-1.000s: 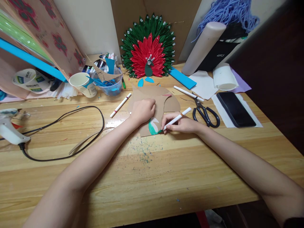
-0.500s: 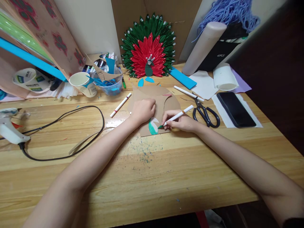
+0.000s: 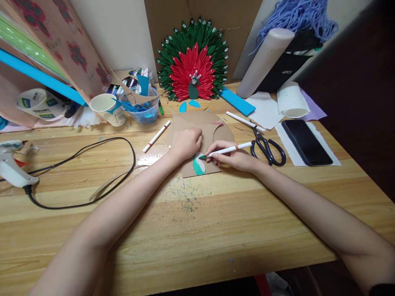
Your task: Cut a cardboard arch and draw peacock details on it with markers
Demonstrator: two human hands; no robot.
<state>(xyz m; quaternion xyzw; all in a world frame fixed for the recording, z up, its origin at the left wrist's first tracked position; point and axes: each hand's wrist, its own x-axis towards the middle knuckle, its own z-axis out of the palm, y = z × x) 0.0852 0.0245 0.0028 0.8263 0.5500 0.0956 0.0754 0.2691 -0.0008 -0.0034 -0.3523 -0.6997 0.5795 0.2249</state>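
My left hand (image 3: 185,144) rests as a loose fist on a piece of brown cardboard (image 3: 216,131) and presses it onto the wooden table (image 3: 197,222). My right hand (image 3: 233,158) grips a white marker (image 3: 226,150) with a green tip. The tip touches a small white shape with a teal-green edge (image 3: 198,164) that lies on the cardboard just below my left hand.
Black scissors (image 3: 267,149), a white marker (image 3: 245,121) and a black phone (image 3: 306,142) lie to the right. Another marker (image 3: 156,136) lies left of the cardboard. A glue gun (image 3: 14,172) with a black cable (image 3: 92,172) sits far left. Cups, paper rolls and a red-green paper fan (image 3: 194,61) stand behind.
My right hand has swung the marker flatter and moved its tip up and to the left along the white shape. My left hand has stayed in place.
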